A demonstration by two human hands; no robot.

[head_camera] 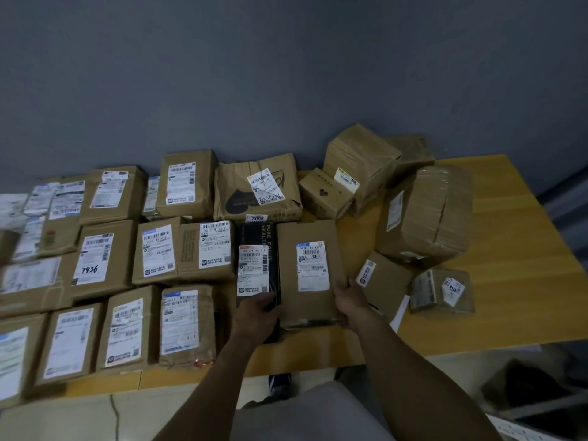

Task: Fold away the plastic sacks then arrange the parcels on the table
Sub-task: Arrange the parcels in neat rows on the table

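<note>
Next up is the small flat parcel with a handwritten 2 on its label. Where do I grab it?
Likely from above and the right: the small parcel marked 2 lies flat, so grip across its near and far edges. Bare table lies to its right; a neighbouring parcel crowds its left.

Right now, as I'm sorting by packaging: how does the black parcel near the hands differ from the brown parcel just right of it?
The black parcel is dark with white lettering; the brown parcel is plain cardboard. The black parcel is narrower, the brown parcel wider. The right hand grips the brown parcel's near corner, not the black parcel. Both lie flat, side by side, white labels up.
</note>
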